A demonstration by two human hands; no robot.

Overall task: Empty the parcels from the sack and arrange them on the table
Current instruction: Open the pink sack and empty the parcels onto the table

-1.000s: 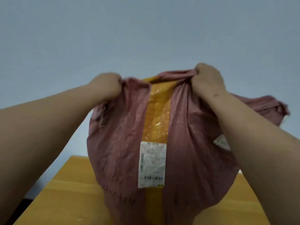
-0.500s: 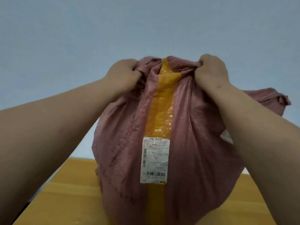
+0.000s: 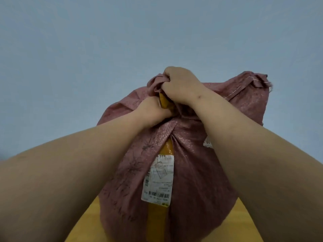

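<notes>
A full dusty-pink woven sack [image 3: 195, 180] stands upright on the wooden table [image 3: 82, 224], filling the middle of the view. A strip of yellow tape [image 3: 168, 149] runs down its front and carries a white shipping label [image 3: 158, 179] with a barcode. My right hand [image 3: 181, 84] grips the bunched fabric at the top of the sack. Just below and left of it, my left hand [image 3: 153, 112] clutches the gathered neck next to the yellow strip. A loose stitched flap of the sack [image 3: 253, 82] sticks up at the right. The parcels inside are hidden.
Only two orange-brown corners of the table show, at the lower left and the lower right [image 3: 244, 222] of the sack. A plain pale blue-grey wall [image 3: 104, 49] fills everything behind. A second white label [image 3: 207, 143] peeks out beside my right forearm.
My hands, apart on the sack's top edge a second ago, have come together in the middle and bunched the fabric into a neck. The yellow strip is now pinched closed at the top.
</notes>
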